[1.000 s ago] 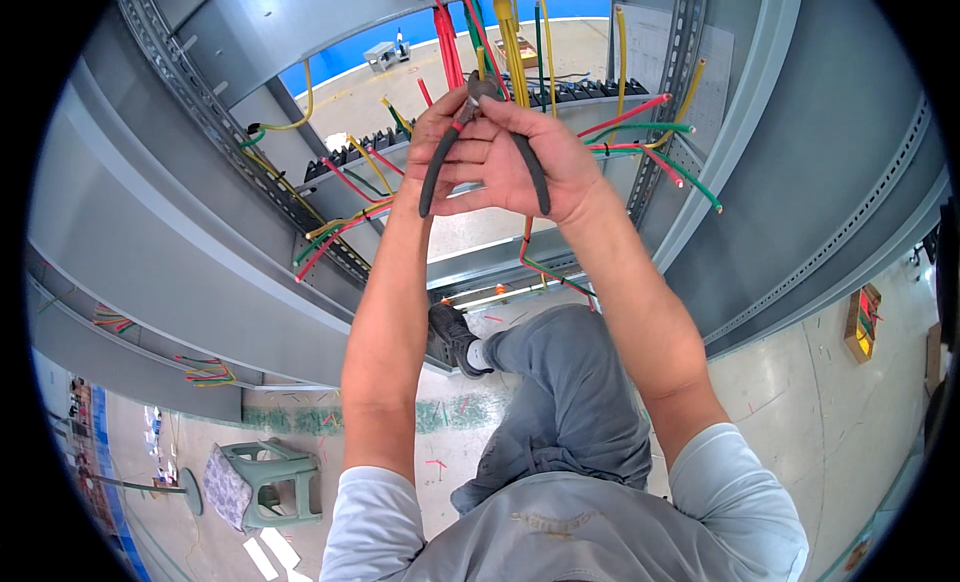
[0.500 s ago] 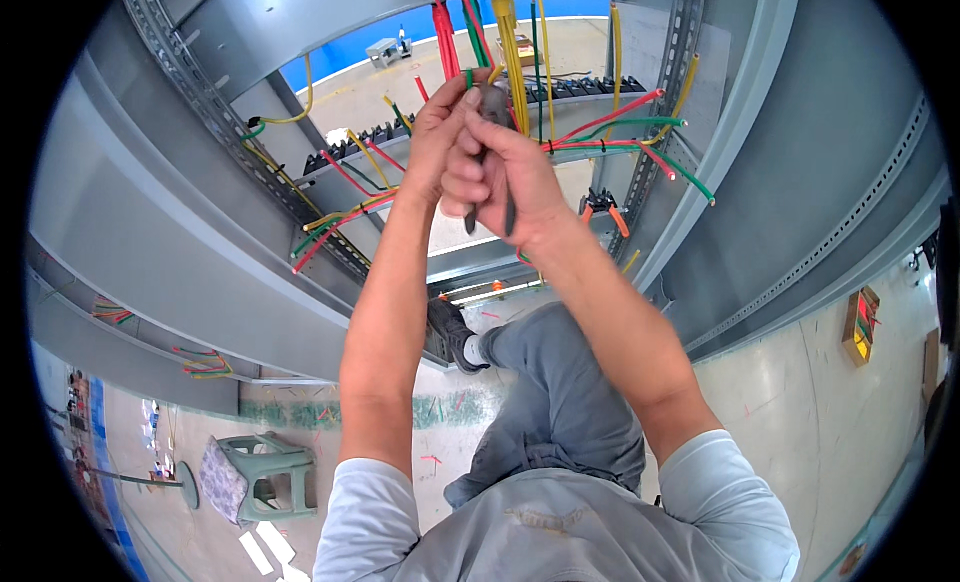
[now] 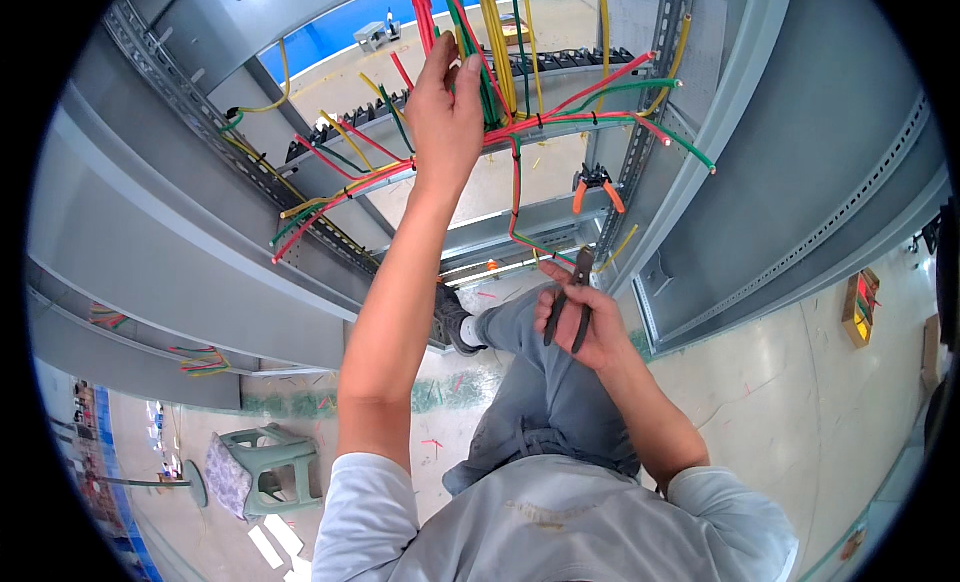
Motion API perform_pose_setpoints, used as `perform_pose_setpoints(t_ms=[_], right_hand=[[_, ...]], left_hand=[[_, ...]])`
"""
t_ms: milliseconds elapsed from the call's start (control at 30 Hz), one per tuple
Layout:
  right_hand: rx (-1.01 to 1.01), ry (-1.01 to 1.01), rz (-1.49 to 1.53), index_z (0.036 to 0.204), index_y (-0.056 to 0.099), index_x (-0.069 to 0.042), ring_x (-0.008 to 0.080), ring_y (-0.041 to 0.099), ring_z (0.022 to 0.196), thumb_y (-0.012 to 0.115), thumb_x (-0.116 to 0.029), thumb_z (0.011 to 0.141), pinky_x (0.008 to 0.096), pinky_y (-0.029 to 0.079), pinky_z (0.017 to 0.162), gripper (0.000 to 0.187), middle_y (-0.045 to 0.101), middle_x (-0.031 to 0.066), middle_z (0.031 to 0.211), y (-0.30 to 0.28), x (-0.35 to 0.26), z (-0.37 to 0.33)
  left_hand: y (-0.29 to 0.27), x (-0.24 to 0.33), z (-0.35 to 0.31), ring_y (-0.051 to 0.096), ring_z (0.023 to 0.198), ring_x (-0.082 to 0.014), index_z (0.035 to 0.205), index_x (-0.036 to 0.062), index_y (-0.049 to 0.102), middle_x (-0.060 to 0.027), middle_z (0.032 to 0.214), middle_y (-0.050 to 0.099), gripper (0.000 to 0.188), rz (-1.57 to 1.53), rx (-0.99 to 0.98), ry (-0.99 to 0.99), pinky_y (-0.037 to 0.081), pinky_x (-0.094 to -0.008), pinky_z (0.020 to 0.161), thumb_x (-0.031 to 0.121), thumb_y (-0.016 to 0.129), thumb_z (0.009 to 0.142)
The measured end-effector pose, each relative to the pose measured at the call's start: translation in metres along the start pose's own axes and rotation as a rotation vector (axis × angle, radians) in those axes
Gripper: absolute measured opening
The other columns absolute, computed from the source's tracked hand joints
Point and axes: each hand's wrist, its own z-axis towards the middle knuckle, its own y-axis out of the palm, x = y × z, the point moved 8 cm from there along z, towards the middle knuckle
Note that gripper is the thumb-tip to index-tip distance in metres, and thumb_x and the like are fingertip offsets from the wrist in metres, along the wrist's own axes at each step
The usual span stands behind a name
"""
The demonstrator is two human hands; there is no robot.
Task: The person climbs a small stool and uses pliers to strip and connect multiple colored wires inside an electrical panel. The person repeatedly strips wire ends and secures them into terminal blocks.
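Observation:
My left hand (image 3: 446, 117) is raised among the upright wires, its finger and thumb closed round a green wire (image 3: 461, 44), mostly hidden by the fingers. Just beyond it run a red wire bundle (image 3: 422, 12) and a yellow wire bundle (image 3: 494, 42). Lower down, over my knee, my right hand (image 3: 592, 327) is closed on dark-handled pliers (image 3: 571, 304), their head pointing up and away from me. Past the pliers, a thin tied strand of red and green wires (image 3: 516, 192) drops from the crossbar.
Orange-handled wire strippers (image 3: 597, 190) hang at the cabinet frame's right. Cut wire ends stick out on both sides, including a red wire (image 3: 615, 74). A grey cabinet panel (image 3: 810, 172) stands at right. Behind me are a green stool (image 3: 285, 462) and an open box (image 3: 860, 310).
My right hand has come down and toward me with the pliers, away from my left hand. My left hand has shifted slightly up and stays at the wires.

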Motion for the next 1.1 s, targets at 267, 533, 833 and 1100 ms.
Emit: perform_pose_setpoints(t_ms=[267,533,833,1100], right_hand=[[-0.024,0.186,-0.678,0.134,0.058,0.000,0.0238,0.067,0.101,0.050,-0.031,0.105,0.0365,0.055,0.085,0.043,0.068,0.0116,0.102,0.022,0.006,-0.018],[-0.384,0.106,-0.691,0.146,0.045,0.000,0.0220,0.068,0.108,0.047,-0.031,0.107,0.0387,0.056,0.095,0.050,0.063,0.0216,0.127,0.159,-0.045,0.030],[-0.553,0.069,-0.438,0.127,0.055,0.005,0.0383,0.064,0.120,0.050,-0.019,0.104,0.0474,0.052,0.106,0.034,0.059,0.0286,0.132,0.237,-0.061,0.063],[-0.483,0.101,-0.493,0.151,0.037,0.000,0.0382,0.057,0.130,0.051,-0.024,0.099,0.0487,0.045,0.111,0.058,0.049,0.0307,0.146,0.131,-0.047,0.012]], left_hand=[[0.021,-0.040,0.026,0.069,0.099,-0.0149,0.128,-0.0055,0.065,-0.0136,0.112,0.074,0.038,-0.436,-0.178,-0.341,0.054,-0.0278,0.088,0.017,0.070,0.098],[0.032,-0.042,0.029,0.073,0.098,-0.0195,0.121,-0.0060,0.065,-0.0138,0.105,0.075,0.031,-0.592,-0.313,-0.353,0.056,-0.0295,0.088,0.016,0.068,0.099],[0.044,-0.045,0.036,0.070,0.098,-0.0200,0.119,-0.0062,0.062,-0.0137,0.107,0.072,0.030,-0.637,-0.423,-0.280,0.055,-0.0339,0.094,0.018,0.065,0.101],[0.051,-0.039,0.034,0.070,0.092,-0.0167,0.114,-0.0038,0.066,-0.0093,0.099,0.073,0.022,-0.577,-0.464,-0.356,0.057,-0.0303,0.082,0.014,0.063,0.102]])
